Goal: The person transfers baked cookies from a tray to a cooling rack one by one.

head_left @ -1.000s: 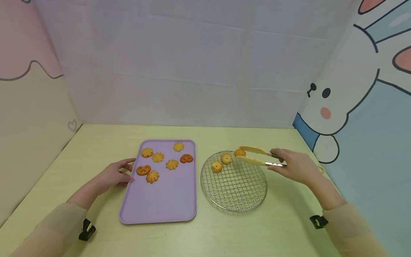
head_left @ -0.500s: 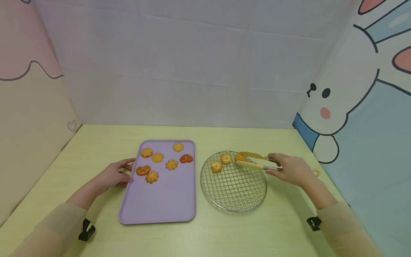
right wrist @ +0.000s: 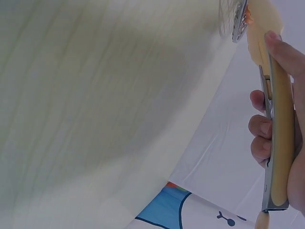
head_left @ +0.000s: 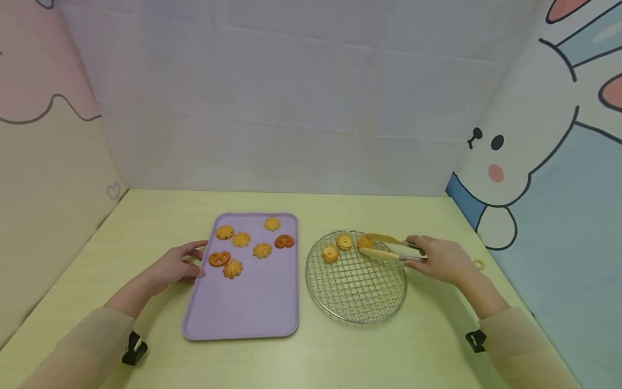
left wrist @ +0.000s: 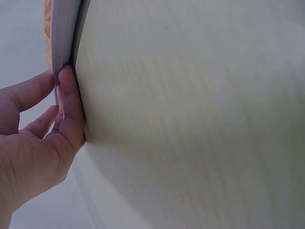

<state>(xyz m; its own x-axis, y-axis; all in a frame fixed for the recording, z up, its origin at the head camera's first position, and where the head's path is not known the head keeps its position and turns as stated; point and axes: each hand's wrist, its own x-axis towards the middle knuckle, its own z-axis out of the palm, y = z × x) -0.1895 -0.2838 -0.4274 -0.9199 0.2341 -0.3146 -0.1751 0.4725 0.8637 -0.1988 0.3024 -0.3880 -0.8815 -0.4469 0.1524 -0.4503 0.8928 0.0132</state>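
My left hand [head_left: 171,266] touches the left rim of a lilac tray [head_left: 243,308], thumb and fingertips spread along its edge. On the tray lie several cookies: star-shaped ones such as this cookie [head_left: 262,250], two pretzels [head_left: 219,259] and a round dotted cookie [head_left: 225,232]. My right hand [head_left: 439,258] grips tongs [head_left: 384,255] with cream tips and metal arms. Between the parted tips, at the back of a round wire rack [head_left: 359,292], sits a swirled cookie [head_left: 365,242]; whether both tips touch it cannot be told. Left of it on the rack are two ring-shaped cookies [head_left: 330,254].
Tray and rack stand side by side on a pale yellow table [head_left: 335,356], with a narrow gap between them. A plain pale wall [head_left: 291,108] rises behind the table. Printed panels flank it, with a rabbit picture [head_left: 510,162] on the right.
My right hand has lowered the tongs, and the swirled cookie has come down from the rack's back rim onto the mesh. The left hand and the tray have stayed in place.
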